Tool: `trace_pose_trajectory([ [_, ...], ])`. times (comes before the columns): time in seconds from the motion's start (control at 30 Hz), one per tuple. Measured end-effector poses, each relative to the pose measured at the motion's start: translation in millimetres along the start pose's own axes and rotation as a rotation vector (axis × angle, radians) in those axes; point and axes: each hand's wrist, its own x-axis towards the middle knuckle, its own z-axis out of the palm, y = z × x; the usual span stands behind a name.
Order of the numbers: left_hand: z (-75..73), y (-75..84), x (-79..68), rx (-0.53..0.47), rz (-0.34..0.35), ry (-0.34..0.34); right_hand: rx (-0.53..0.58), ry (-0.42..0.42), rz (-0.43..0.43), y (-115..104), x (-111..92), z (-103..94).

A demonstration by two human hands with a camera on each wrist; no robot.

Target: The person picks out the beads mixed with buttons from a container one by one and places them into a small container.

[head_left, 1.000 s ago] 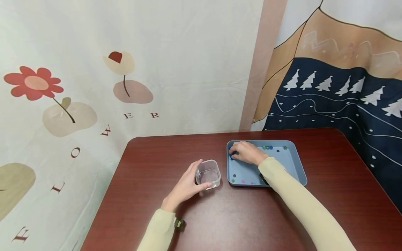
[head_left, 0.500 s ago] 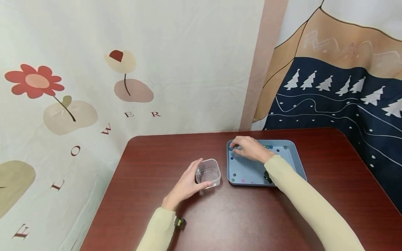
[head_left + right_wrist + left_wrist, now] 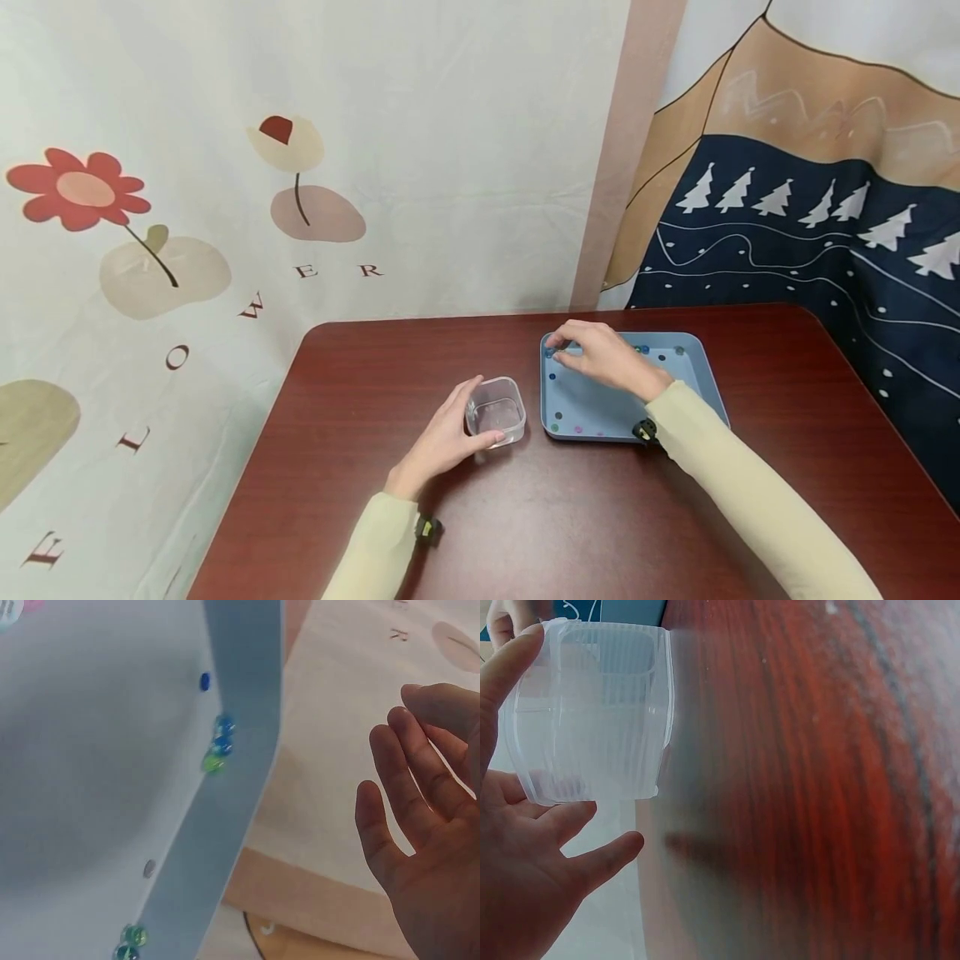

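Note:
My left hand [image 3: 442, 437] holds a clear plastic container [image 3: 498, 412] on the table, its thumb and fingers around the sides. The container's mouth faces up and nothing shows inside; its wall fills the upper left of the left wrist view [image 3: 600, 712]. Over the far left corner of a blue tray [image 3: 600, 408] hovers my right hand [image 3: 606, 357], fingers loosely bent. No object shows between them in the right wrist view. Blue and green glass marbles [image 3: 223, 742] lie along the tray's wall there, apart from the hand. A small flat blue piece [image 3: 205, 681] lies near them.
More small pieces lie about the tray, among them a green one [image 3: 554, 427] and a pink one [image 3: 578, 430] at the near edge. Dark red table [image 3: 360, 400] surrounds the tray and container. Behind hangs a printed curtain [image 3: 465, 167].
My right hand has risen from the tray's far left corner and drawn slightly back, its fingers loosening. The left hand and the container have stayed put.

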Motion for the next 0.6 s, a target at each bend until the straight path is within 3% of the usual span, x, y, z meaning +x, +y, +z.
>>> trace_pose_trajectory([
  [0.23,-0.1,0.1,0.2,-0.006,0.003,-0.002,0.039,0.042,-0.042,-18.0,-10.5,8.4],
  [0.6,1.8,-4.6,1.1,-0.008,0.03,0.003,0.027,0.094,-0.174,-36.5,-20.3,41.9],
])
